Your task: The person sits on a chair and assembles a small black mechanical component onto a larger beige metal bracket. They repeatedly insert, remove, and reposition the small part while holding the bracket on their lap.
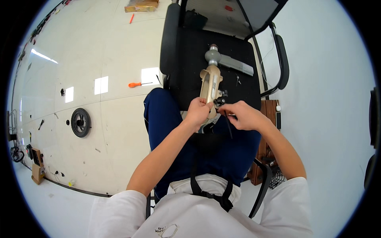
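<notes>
A long beige housing with an open channel rests on the black seat of the chair in front of me, its near end over my lap. At its far end is a grey ball-shaped joint, with a flat grey bar lying beside it. My left hand grips the near end of the housing, fingers closed around its edge. My right hand pinches a thin black strip or rod beside a small black fitting on the housing. Its exact kind is unclear.
Small metal pieces lie on the seat, between its armrests. On the floor to the left are an orange-handled screwdriver, a black wheel and scattered small parts. A brown wooden box stands right of my legs.
</notes>
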{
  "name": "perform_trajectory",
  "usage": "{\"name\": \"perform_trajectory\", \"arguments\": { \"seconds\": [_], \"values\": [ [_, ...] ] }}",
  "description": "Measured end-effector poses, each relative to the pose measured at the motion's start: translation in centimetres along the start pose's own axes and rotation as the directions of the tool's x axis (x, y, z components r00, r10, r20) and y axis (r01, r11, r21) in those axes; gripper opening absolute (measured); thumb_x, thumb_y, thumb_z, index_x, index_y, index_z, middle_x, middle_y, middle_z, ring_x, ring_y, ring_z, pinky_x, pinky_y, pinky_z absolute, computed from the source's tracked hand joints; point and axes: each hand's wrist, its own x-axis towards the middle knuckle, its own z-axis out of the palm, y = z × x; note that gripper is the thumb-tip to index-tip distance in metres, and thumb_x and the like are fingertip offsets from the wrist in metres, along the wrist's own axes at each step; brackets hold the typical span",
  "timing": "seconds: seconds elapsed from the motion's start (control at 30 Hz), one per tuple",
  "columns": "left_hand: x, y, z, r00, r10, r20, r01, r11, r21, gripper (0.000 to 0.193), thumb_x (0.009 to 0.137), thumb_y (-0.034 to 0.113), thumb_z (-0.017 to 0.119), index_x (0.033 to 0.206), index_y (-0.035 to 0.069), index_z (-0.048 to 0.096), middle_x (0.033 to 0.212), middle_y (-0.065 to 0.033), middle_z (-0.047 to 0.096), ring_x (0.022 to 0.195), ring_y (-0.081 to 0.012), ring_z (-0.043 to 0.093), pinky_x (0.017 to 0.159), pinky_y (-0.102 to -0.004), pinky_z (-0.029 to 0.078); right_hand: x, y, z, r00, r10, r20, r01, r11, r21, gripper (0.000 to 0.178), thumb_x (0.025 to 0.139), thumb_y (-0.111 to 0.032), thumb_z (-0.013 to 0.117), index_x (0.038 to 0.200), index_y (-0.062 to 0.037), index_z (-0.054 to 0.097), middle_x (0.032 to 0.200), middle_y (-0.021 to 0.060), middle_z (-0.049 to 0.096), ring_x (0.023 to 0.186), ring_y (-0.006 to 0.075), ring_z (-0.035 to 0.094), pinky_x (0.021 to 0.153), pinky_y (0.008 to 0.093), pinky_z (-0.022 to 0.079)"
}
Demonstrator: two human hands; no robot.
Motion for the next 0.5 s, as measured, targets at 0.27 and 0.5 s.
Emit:
{"name": "perform_trajectory", "arguments": {
  "seconds": [0.27,0.5],
  "values": [
    [0.3,-0.5,0.0,0.999,0.008,-0.033,-0.007,0.999,0.033,0.015,0.097,0.009,0.062,0.105,-0.001,0.054,0.082,-0.0070,0.065,0.070,-0.0140,0.065,0.061,-0.0294,0.052,2.6,-0.8,-0.8,0.959,-0.131,0.252,0.253,0.796,-0.549,0.015,0.082,-0.019,0.071,0.093,-0.0098,0.074,0.070,0.0130,0.067,0.071,0.0325,0.068,0.064,0.0424,0.055],
    [-0.1,0.6,-1.3,0.982,-0.145,0.122,0.167,0.965,-0.202,0.016,0.095,0.006,0.063,0.108,0.003,0.056,0.088,-0.0071,0.065,0.073,-0.0117,0.062,0.063,-0.0264,0.051,4.8,-1.4,0.0,0.969,-0.237,0.068,0.245,0.909,-0.336,0.016,0.085,-0.024,0.067,0.087,-0.0101,0.075,0.061,0.0152,0.062,0.059,0.0335,0.064,0.059,0.0420,0.052]
  ]
}}
